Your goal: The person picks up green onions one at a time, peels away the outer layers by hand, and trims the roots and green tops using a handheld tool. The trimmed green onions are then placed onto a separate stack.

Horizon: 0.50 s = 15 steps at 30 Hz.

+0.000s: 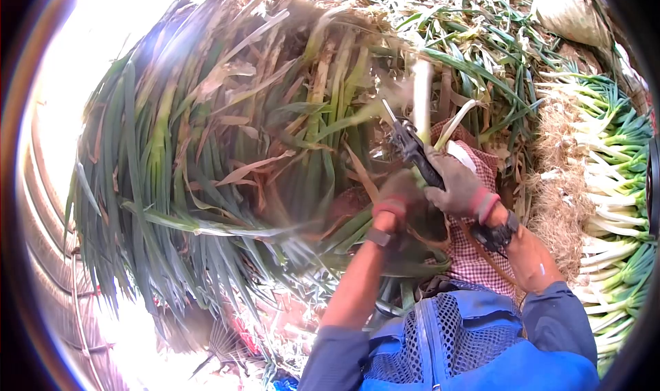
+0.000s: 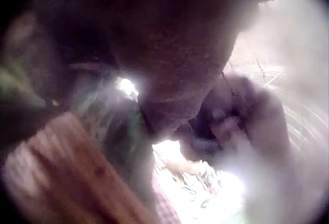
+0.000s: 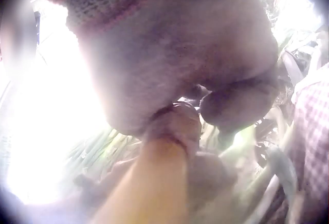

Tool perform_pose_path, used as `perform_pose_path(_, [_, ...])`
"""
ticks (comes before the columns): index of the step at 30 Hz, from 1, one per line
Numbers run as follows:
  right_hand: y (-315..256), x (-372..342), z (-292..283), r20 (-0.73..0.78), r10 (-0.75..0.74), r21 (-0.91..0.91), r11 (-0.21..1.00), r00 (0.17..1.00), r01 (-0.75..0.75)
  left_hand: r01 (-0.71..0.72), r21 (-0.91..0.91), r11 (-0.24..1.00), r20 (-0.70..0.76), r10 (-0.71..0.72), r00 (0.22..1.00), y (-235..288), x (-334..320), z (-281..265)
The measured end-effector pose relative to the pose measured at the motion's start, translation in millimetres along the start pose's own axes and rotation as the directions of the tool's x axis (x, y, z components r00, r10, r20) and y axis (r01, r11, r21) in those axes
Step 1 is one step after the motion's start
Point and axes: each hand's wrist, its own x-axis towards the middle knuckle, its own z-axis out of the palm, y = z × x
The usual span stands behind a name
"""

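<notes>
My gloved right hand [image 1: 457, 185] grips a black air blow gun [image 1: 418, 158] with a thin metal nozzle. From that hand a tan hose [image 3: 149, 188] runs away in the right wrist view. Close on its left, my gloved left hand [image 1: 400, 193], blurred, holds a green onion [image 1: 422, 105] by its leafy part, the white stalk pointing away from me beside the nozzle. Curled fingers [image 2: 231, 126] show dimly in the left wrist view, with a brown dry leaf [image 2: 77, 167] in front. Another white stalk [image 1: 455, 124] slants just beyond the right hand.
A large heap of untrimmed green onions [image 1: 165, 129] fills the left. Cleaned onions [image 1: 612, 219] lie in a row at the right, roots inward. Loose leaves [image 1: 474, 33] cover the ground ahead, near a pale sack [image 1: 570, 11]. Checkered cloth [image 1: 481, 253] covers the lap.
</notes>
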Motion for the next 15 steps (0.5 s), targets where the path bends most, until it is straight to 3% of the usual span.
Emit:
perform_pose_path(1, [1,6,3,-0.029,-0.032,-0.026,0.999,0.999,0.032,-0.154,-0.161,0.975,-0.043,0.149,0.988,-8,4,37])
perform_pose_path(3, [12,16,20,-0.101,-0.147,-0.071,0.988,0.984,0.14,-0.305,-0.308,0.901,-0.11,0.285,0.952,-18,0,61])
perform_pose_path(6, [-10,34,23,-0.024,-0.055,-0.051,0.997,0.998,0.054,-0.336,-0.173,0.926,-0.083,0.326,0.942,-34,-25,32])
perform_pose_path(8, [-24,44,29,-0.033,-0.014,-0.065,0.998,0.999,0.012,-0.018,-0.3,0.954,-0.086,-0.009,0.996,-36,-61,-32])
perform_pose_path(10, [-41,46,33,0.234,-0.004,0.026,1.0,0.972,-0.002,-0.056,-0.285,0.957,-0.258,-0.02,0.966,-64,-75,-61])
perform_pose_path(11, [-44,48,42,0.249,-0.008,-0.044,0.999,0.968,0.019,-0.054,-0.283,0.958,-0.257,-0.022,0.966,-71,-81,-75])
perform_pose_path(12, [-45,54,50,0.249,-0.008,-0.044,0.999,0.969,0.02,-0.021,-0.343,0.939,-0.347,-0.106,0.932,-77,-85,-87])
perform_pose_path(13, [-45,61,57,0.189,0.002,-0.023,1.0,0.982,0.002,0.005,-0.407,0.914,-0.426,-0.194,0.884,-81,-87,-98])
perform_pose_path(14, [-47,66,61,0.13,0.015,-0.003,1.0,0.991,-0.015,0.004,-0.409,0.912,-0.425,-0.194,0.884,-93,-84,-102])
perform_pose_path(15, [-49,73,61,0.177,0.028,-0.007,1.0,0.984,-0.028,-0.061,-0.49,0.87,-0.468,-0.203,0.86,-106,-78,-105])
